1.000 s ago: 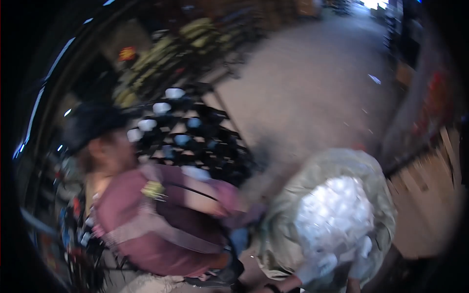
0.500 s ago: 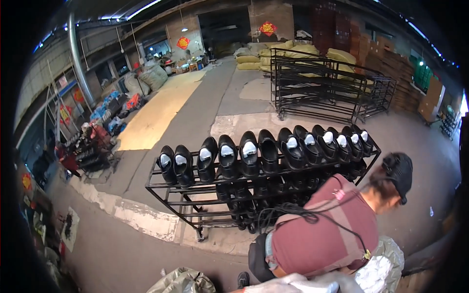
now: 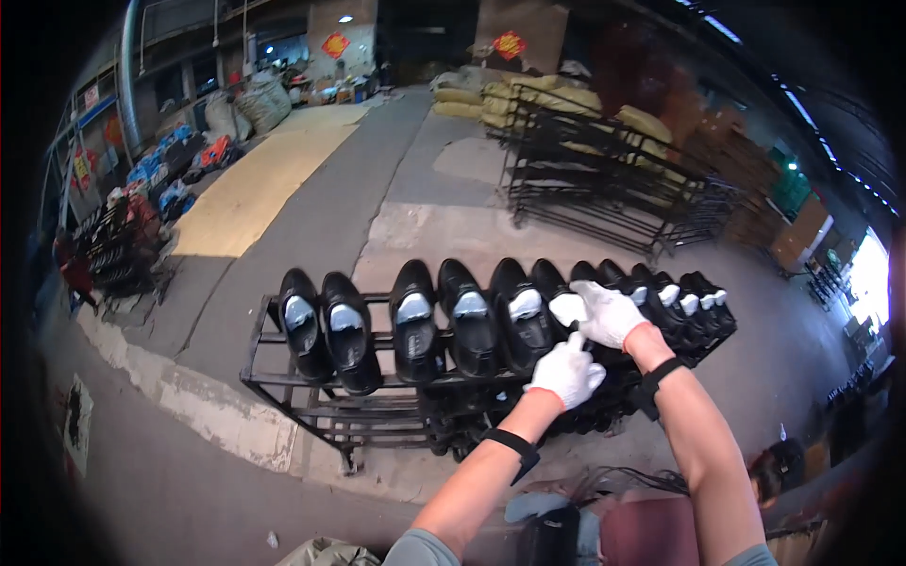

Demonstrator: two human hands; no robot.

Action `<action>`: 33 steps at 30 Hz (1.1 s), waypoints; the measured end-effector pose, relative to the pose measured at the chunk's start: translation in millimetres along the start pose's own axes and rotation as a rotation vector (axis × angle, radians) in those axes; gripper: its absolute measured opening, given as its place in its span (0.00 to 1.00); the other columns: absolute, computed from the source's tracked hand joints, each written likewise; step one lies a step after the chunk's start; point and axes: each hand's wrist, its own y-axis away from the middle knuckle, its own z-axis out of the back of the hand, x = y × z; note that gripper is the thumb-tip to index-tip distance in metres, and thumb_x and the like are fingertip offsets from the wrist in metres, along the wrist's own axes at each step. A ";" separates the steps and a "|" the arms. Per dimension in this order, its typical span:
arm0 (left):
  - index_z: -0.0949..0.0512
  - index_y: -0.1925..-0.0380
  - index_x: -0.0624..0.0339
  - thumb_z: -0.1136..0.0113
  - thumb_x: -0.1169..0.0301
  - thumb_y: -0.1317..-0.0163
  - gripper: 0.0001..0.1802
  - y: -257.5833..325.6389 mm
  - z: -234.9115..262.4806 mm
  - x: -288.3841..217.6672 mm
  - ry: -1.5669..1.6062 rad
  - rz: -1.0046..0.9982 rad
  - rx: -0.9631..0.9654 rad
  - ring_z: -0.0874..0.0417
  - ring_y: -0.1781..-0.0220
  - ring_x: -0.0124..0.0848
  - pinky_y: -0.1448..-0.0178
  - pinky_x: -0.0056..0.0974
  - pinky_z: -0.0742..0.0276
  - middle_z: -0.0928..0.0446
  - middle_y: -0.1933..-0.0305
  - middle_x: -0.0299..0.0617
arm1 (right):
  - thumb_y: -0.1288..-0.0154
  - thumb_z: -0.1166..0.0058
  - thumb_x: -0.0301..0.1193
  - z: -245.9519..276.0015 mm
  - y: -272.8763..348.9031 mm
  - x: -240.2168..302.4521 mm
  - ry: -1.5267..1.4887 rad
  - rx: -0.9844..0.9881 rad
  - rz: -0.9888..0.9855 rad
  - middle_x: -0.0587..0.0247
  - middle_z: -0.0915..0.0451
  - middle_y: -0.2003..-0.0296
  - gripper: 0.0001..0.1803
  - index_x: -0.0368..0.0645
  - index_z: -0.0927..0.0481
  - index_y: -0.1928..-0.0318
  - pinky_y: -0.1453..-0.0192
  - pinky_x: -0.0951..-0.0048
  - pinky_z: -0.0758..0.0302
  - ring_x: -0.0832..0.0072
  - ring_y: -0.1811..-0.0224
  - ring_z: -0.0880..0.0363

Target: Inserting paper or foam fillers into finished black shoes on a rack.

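Black slip-on shoes stand in a row on the top of a black metal rack (image 3: 260,354), toes pointing away from me. Both my hands wear white knit gloves and meet at one shoe (image 3: 547,276) right of the row's middle. My right hand (image 3: 607,313) closes on a white wad of stuffing (image 3: 568,309) at that shoe's opening. Just below, my left hand (image 3: 568,371) grips the shoe's heel end, its fingers mostly curled. The gloves hide much of this shoe. A neighbouring shoe (image 3: 522,321) to the left has white stuffing inside.
Lower rack levels hold more dark shoes. A person in a maroon top (image 3: 646,530) bends low between me and the rack, close to my right forearm. Empty black racks (image 3: 585,179) stand farther back, before yellow sacks (image 3: 458,102). A greenish-grey bag (image 3: 330,554) lies at the lower edge.
My arms have come up over the rack, and both hands are now at a shoe that showed no stuffing before. The person in maroon appears lower in view.
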 end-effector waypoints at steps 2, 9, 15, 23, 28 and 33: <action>0.13 0.67 0.65 0.35 0.55 0.29 0.21 1.7 -12.0 -4.7 0.060 -0.075 -0.017 0.13 0.50 0.57 0.43 0.56 0.16 0.23 0.38 0.64 | 0.32 0.37 0.36 -19.2 -25.4 -7.7 0.136 0.059 -0.087 0.46 0.19 0.32 0.40 0.47 0.32 0.21 0.27 0.51 0.22 0.47 0.36 0.15; 0.19 0.50 0.66 0.35 0.69 0.29 0.14 139.1 -4.8 40.6 0.437 0.098 -0.403 0.14 0.42 0.52 0.37 0.49 0.17 0.20 0.39 0.59 | 0.38 0.30 0.28 -28.0 52.5 64.7 -0.424 -0.342 -0.276 0.51 0.18 0.38 0.34 0.39 0.22 0.30 0.44 0.67 0.18 0.66 0.53 0.16; 0.24 0.44 0.68 0.55 0.56 0.17 0.23 168.4 -63.6 51.6 0.983 0.844 -0.444 0.15 0.49 0.47 0.43 0.50 0.21 0.18 0.53 0.58 | 0.38 0.32 0.26 -139.3 187.9 97.8 -1.083 0.064 -0.314 0.59 0.17 0.38 0.38 0.38 0.26 0.26 0.26 0.67 0.25 0.71 0.33 0.21; 0.24 0.39 0.59 0.46 0.57 0.20 0.20 138.3 -71.7 193.2 0.147 0.502 -0.085 0.13 0.62 0.66 0.55 0.67 0.19 0.14 0.66 0.65 | 0.30 0.38 0.25 -257.3 41.9 60.1 -1.387 -0.009 -0.465 0.68 0.13 0.61 0.09 0.42 0.14 0.51 0.66 0.75 0.25 0.81 0.62 0.17; 0.21 0.53 0.57 0.40 0.62 0.23 0.10 158.5 -86.3 200.9 0.065 0.280 -0.126 0.13 0.65 0.62 0.60 0.62 0.18 0.15 0.69 0.62 | 0.27 0.43 0.37 -337.6 -45.8 85.0 0.040 -0.161 0.200 0.44 0.12 0.47 0.18 0.43 0.13 0.43 0.34 0.45 0.21 0.45 0.43 0.14; 0.18 0.53 0.63 0.42 0.67 0.28 0.12 144.2 -96.1 213.4 -0.052 0.287 -0.057 0.12 0.58 0.65 0.55 0.63 0.17 0.14 0.63 0.66 | 0.31 0.39 0.39 -307.0 -13.0 112.7 -0.108 -0.439 -0.147 0.50 0.11 0.50 0.15 0.47 0.13 0.49 0.38 0.49 0.19 0.49 0.44 0.14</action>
